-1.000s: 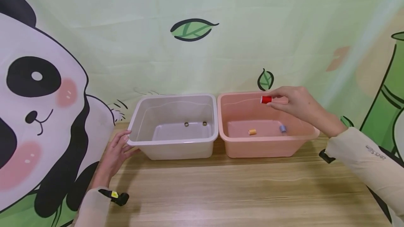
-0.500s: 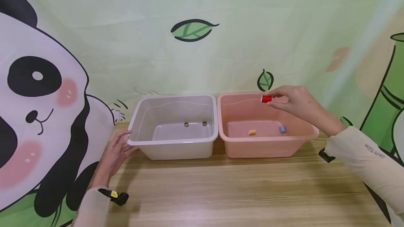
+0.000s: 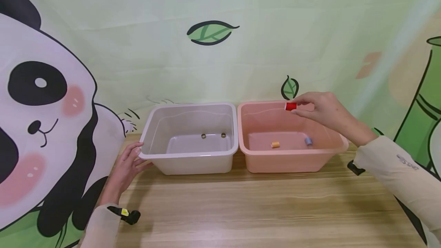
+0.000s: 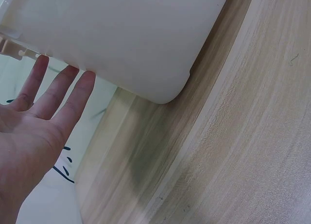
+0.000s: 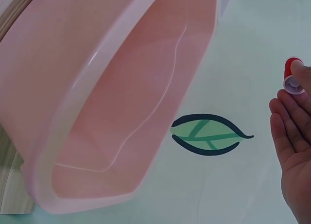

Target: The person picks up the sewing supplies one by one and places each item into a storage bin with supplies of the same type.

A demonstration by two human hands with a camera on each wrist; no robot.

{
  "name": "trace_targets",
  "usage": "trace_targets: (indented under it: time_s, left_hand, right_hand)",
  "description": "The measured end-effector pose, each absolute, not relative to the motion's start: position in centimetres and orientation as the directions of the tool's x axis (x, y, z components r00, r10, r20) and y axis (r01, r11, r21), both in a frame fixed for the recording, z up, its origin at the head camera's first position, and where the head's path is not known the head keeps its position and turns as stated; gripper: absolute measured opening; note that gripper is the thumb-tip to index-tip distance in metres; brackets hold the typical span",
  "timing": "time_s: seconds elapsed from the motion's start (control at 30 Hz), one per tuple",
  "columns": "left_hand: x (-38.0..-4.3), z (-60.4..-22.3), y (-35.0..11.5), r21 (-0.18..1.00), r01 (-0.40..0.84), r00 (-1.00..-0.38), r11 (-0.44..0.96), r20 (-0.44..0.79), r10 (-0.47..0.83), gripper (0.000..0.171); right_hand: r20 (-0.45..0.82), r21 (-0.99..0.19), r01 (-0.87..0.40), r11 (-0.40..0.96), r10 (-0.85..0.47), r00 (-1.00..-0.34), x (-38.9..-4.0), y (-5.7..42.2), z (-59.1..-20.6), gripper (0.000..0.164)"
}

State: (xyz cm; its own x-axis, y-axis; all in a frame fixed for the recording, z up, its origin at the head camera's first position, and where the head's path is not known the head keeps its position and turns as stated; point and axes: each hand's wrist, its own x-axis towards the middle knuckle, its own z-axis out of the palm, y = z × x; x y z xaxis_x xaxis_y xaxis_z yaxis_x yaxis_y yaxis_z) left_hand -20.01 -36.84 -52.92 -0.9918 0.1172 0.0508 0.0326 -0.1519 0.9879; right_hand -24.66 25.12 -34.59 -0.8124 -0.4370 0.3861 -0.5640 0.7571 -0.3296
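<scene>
In the head view my right hand (image 3: 324, 111) pinches a red thread spool (image 3: 291, 106) with white ends between thumb and fingertips. It holds the spool up over the back part of the pink bin (image 3: 293, 162). The right wrist view shows the spool (image 5: 293, 77) with its hollow white end. A yellow spool (image 3: 275, 144) and a blue spool (image 3: 308, 141) lie on the pink bin's floor. My left hand (image 3: 125, 167) touches the left front corner of the white bin (image 3: 196, 163). Its fingers (image 4: 73, 100) are extended, tips against the bin's wall under the rim.
Two small brass-coloured rings, a left one (image 3: 203, 136) and a right one (image 3: 223, 135), lie inside the white bin. Both bins stand side by side on a wood-grain table (image 3: 241, 209). Behind them hangs a green backdrop (image 3: 144, 49) printed with a panda and leaves.
My right hand has risen very slightly with the red spool in its pinch. The left hand and both bins have stayed in place.
</scene>
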Motion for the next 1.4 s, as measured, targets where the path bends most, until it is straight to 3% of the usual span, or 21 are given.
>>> trace_targets:
  time_s: [1.4]
  left_hand:
    - [-19.9, -53.1, -36.8, 0.985, 0.053, -0.990, -0.164, 0.074, 0.124, 0.031]
  right_hand:
    - [0.271, -0.363, -0.507, 0.782, -0.432, -0.860, -27.1, 23.7, -34.9, 0.030]
